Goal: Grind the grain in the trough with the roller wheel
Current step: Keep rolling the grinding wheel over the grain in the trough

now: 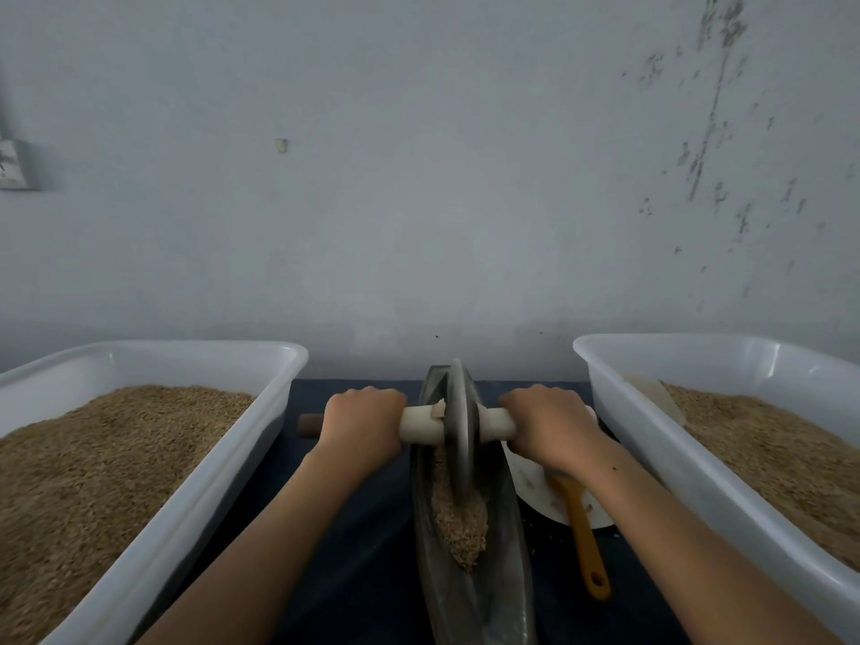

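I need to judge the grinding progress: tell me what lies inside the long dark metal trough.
Inside the long dark metal trough lies a strip of tan crushed grain. The grey metal roller wheel stands upright in it, hiding whatever grain sits beneath and beyond it.

near end of the trough and both tubs' outer sides past the edges
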Tool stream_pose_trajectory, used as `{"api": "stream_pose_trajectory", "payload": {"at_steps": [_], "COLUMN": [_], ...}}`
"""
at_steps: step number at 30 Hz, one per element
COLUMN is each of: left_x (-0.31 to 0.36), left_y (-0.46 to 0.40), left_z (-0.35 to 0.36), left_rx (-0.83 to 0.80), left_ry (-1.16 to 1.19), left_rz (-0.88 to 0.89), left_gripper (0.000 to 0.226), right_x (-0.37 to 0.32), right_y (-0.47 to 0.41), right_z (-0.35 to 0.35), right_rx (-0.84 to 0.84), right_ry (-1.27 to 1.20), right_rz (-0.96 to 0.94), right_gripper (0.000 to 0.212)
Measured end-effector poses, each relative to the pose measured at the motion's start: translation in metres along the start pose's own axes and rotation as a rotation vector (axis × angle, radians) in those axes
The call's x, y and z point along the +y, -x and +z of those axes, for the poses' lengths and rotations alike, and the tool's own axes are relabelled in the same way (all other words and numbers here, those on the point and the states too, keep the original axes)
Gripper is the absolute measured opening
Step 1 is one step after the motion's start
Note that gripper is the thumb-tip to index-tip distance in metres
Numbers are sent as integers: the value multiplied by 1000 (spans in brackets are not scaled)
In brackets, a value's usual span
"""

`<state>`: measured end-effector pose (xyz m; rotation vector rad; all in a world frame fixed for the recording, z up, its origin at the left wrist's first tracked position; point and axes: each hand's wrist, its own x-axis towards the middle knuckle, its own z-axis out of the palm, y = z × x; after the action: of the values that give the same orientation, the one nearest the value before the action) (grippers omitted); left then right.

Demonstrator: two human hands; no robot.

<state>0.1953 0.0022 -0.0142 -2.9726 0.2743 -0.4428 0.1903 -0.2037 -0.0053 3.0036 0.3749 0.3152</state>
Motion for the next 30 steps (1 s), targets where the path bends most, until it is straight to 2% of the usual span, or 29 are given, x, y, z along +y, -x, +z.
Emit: {"api": "stream_pose_trajectory", "payload": {"at_steps": [2,4,10,13,15,18,24,27,30], "left_x": [1,1,-6,-6,-5,-3,2,-1,-3], "left_y": [1,1,1,2,2,1,4,2,1], "left_z": [2,1,-9,-11,-10,-7,2,0,-6], "left_rx": [57,36,-286,-369,-345,-223,15,-29,-200], "left_ry": [5,2,41,68,53,19,31,18,11], "left_rz": [-9,0,52,47,34,14,-24,5,44], "left_gripper": [23,26,43,46,44,37,22,28,40], "right_x": [-2,-3,1,2,3,3,-3,-2,1], "right_y": [0,1,3,3,1,-2,-2,-1,0], "right_z": [3,2,-10,-11,-10,-6,7,5,-3], "right_rx": [64,43,-242,-342,-328,-245,76,37,-141], "right_ry": [-11,-18,-18,-59,-59,-50,4,3,-3], "right_rz": [20,19,-30,-32,-37,-37,9,-3,-35], "right_gripper": [15,17,31,36,34,24,7,14,25]}}
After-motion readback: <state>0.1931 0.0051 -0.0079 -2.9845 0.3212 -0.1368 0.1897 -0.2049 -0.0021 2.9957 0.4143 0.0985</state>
